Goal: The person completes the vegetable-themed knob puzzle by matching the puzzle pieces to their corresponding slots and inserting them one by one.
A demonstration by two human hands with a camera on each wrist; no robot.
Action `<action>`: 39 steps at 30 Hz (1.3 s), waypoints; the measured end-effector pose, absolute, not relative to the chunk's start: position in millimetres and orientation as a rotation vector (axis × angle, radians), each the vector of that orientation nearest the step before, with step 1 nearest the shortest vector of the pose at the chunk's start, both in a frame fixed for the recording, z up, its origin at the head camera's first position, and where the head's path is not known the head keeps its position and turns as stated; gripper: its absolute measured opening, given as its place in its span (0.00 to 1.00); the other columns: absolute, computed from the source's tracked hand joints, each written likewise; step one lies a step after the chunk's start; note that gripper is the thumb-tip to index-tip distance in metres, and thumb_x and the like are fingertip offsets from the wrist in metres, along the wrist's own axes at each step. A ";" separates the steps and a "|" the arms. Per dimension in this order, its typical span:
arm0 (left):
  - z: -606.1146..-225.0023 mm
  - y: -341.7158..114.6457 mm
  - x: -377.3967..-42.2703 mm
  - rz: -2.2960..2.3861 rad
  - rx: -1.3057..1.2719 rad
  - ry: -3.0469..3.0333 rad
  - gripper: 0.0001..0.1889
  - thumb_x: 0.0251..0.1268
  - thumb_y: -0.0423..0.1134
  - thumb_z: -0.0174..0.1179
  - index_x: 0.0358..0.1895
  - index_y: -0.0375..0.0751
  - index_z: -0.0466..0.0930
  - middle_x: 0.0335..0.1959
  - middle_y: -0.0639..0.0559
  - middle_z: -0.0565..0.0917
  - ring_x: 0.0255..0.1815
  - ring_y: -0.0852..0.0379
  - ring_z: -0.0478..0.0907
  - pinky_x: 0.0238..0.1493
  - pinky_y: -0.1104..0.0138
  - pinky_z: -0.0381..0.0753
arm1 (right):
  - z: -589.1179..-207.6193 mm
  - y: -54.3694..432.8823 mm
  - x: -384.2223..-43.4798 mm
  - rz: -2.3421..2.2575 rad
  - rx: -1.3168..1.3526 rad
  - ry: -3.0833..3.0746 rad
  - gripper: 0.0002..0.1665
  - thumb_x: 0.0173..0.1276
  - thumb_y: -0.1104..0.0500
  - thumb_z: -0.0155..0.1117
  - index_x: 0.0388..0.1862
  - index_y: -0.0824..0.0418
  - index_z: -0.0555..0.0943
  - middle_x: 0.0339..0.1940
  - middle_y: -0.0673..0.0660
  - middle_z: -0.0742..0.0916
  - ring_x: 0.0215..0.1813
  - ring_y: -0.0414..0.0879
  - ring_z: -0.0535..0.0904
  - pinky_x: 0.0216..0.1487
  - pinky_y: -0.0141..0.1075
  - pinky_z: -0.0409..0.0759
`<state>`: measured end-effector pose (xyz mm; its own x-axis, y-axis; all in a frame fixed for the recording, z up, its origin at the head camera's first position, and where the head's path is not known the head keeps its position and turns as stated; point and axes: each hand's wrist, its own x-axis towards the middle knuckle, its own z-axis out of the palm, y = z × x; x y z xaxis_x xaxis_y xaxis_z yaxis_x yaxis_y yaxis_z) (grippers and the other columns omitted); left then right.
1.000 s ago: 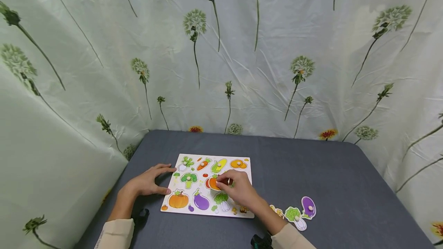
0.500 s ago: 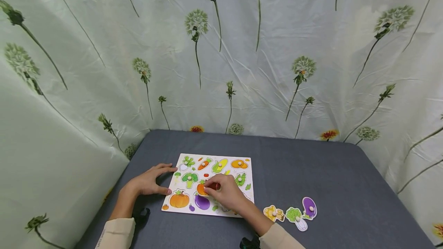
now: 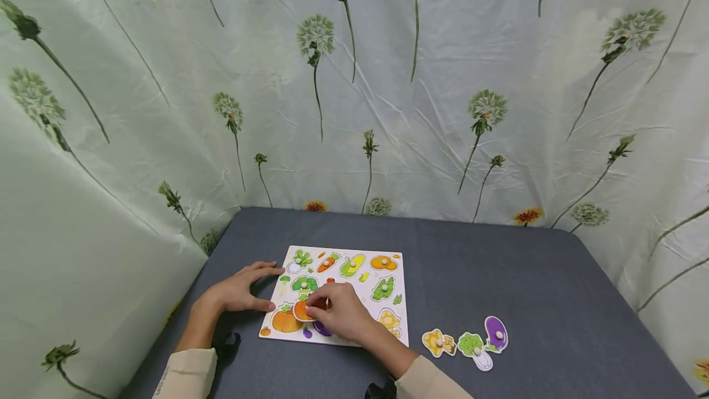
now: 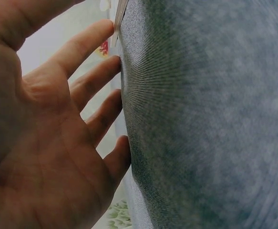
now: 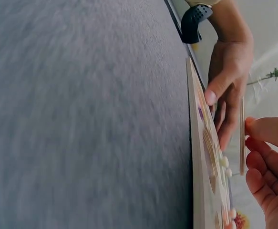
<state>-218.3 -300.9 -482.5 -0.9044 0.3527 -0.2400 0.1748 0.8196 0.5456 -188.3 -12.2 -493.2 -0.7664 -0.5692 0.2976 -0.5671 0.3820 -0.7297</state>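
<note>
A white vegetable puzzle board (image 3: 362, 293) lies on the dark table. My right hand (image 3: 340, 310) pinches an orange pumpkin puzzle piece (image 3: 300, 311) above the board's lower left part. In this view the piece overlaps the printed pumpkin (image 3: 284, 323) there. From the right wrist, the pumpkin piece shows edge-on, raised apart from the board (image 5: 198, 157). My left hand (image 3: 238, 290) rests at the board's left edge with its fingers spread, thumb near the lower corner. Its palm and extended fingers (image 4: 88, 45) fill the left wrist view. The printed eggplant (image 3: 321, 328) is partly hidden by my right hand.
Right of the board lie a mushroom piece (image 3: 439, 343), a bok choy piece (image 3: 474, 350) and an eggplant piece (image 3: 495, 334), each with a knob. Knobbed pieces such as the broccoli (image 3: 304, 286) and peas (image 3: 383, 288) sit in the board. Floral fabric (image 3: 421, 109) hangs behind the table.
My right hand has carried the pumpkin piece leftward and down from the board's middle to over the printed pumpkin. My left hand has stayed at the board's left edge.
</note>
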 end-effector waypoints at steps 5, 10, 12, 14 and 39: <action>-480.0 -300.2 -218.5 0.763 0.417 2.679 0.45 0.51 0.56 0.77 0.75 0.53 0.72 0.79 0.36 0.62 0.79 0.27 0.55 0.68 0.26 0.58 | -494.4 -24.5 -187.0 -1.361 -1.104 2.595 0.04 0.67 0.59 0.74 0.40 0.55 0.91 0.31 0.44 0.89 0.28 0.27 0.73 0.31 0.22 0.73; -477.5 -298.6 -220.3 0.764 0.436 2.690 0.45 0.51 0.55 0.77 0.75 0.51 0.71 0.79 0.36 0.62 0.79 0.27 0.55 0.68 0.26 0.58 | -497.0 -34.9 -186.1 -1.352 -1.101 2.593 0.03 0.67 0.59 0.75 0.38 0.56 0.91 0.29 0.44 0.89 0.27 0.26 0.72 0.29 0.21 0.73; -477.0 -297.9 -221.2 0.763 0.441 2.692 0.45 0.51 0.55 0.77 0.76 0.51 0.71 0.79 0.36 0.62 0.79 0.27 0.55 0.68 0.26 0.58 | -498.3 -38.8 -185.9 -1.344 -1.105 2.601 0.03 0.67 0.59 0.75 0.38 0.57 0.91 0.29 0.44 0.89 0.27 0.25 0.73 0.29 0.20 0.73; -476.9 -297.4 -221.9 0.758 0.444 2.697 0.45 0.51 0.55 0.77 0.76 0.51 0.71 0.79 0.36 0.63 0.79 0.28 0.55 0.69 0.27 0.58 | -499.5 -42.8 -186.2 -1.339 -1.122 2.607 0.02 0.67 0.59 0.75 0.37 0.57 0.91 0.29 0.44 0.89 0.27 0.24 0.73 0.29 0.20 0.74; -485.0 -302.7 -217.7 0.775 0.427 2.697 0.46 0.50 0.55 0.78 0.75 0.52 0.71 0.79 0.37 0.63 0.80 0.28 0.55 0.69 0.27 0.59 | -510.0 -65.8 -182.4 -1.207 -1.116 2.657 0.02 0.65 0.59 0.75 0.34 0.52 0.89 0.25 0.42 0.86 0.25 0.25 0.69 0.27 0.20 0.70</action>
<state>-217.7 -302.7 -485.0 -0.9101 0.3612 -0.2034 0.1981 0.8100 0.5520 -182.4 -65.8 -510.0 -0.7446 -0.6140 0.2619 -0.6012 0.4463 -0.6629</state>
